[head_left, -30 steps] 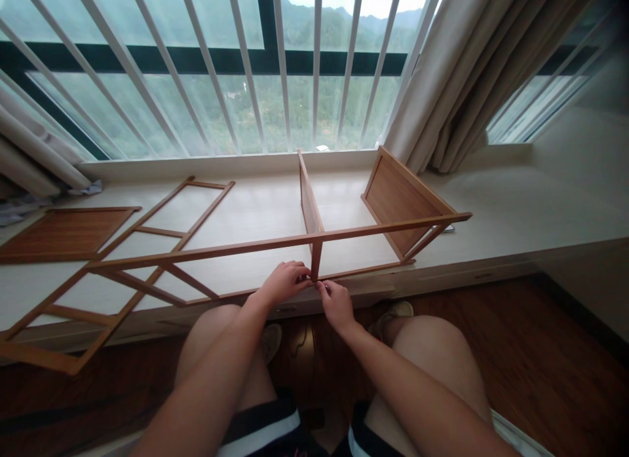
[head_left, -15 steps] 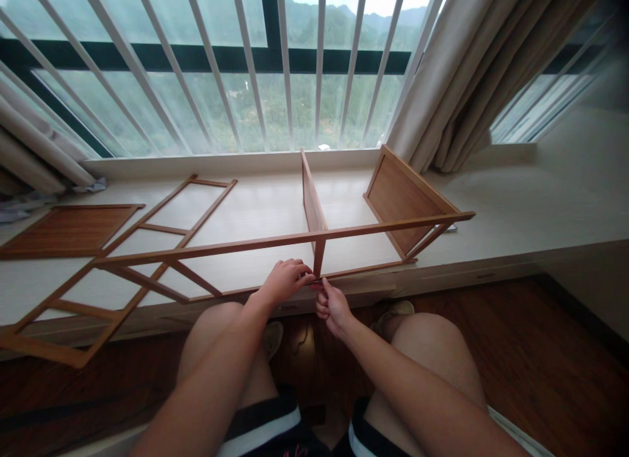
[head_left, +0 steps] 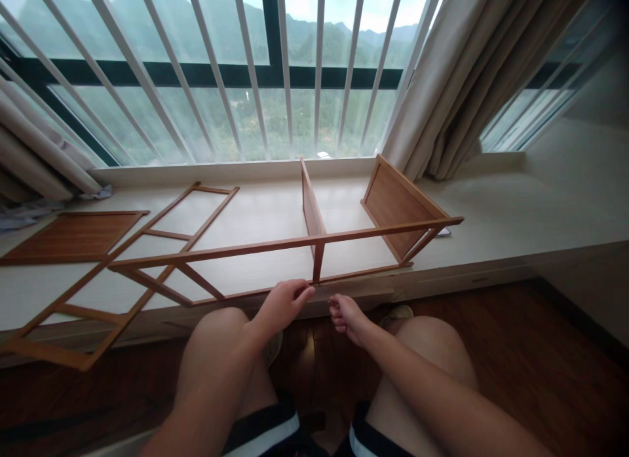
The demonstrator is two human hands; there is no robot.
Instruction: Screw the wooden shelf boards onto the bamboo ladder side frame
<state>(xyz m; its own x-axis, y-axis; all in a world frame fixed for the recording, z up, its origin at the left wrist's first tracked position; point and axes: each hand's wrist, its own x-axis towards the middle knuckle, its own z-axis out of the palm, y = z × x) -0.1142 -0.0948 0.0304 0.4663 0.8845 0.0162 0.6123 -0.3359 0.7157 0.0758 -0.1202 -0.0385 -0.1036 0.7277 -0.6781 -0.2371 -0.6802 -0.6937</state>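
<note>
A brown wooden shelf frame (head_left: pixel 255 249) lies on its side on the white window ledge, with a middle board (head_left: pixel 310 198) and an end panel (head_left: pixel 400 208) standing between its rails. My left hand (head_left: pixel 285 304) is at the frame's near lower rail, just left of the middle board's joint. Its thumb and fingers are closed together; anything between them is hidden. Slightly right of and below that joint, my right hand (head_left: pixel 348 321) is apart from the wood. Its fingers are curled in a pinch, with a tiny dark tip showing, too small to name.
Left on the ledge (head_left: pixel 496 215) lie a ladder-like wooden frame (head_left: pixel 164 234), partly under the shelf frame and jutting over the edge, and a flat wooden panel (head_left: pixel 81 236). Behind stand barred windows and a curtain (head_left: pixel 442 84). My knees flank the hands above a dark wood floor (head_left: pixel 515 352).
My right hand has pulled away from the joint, to the right and down, and the hands are now apart. My left hand has shifted slightly downward. The view has tilted up a little.
</note>
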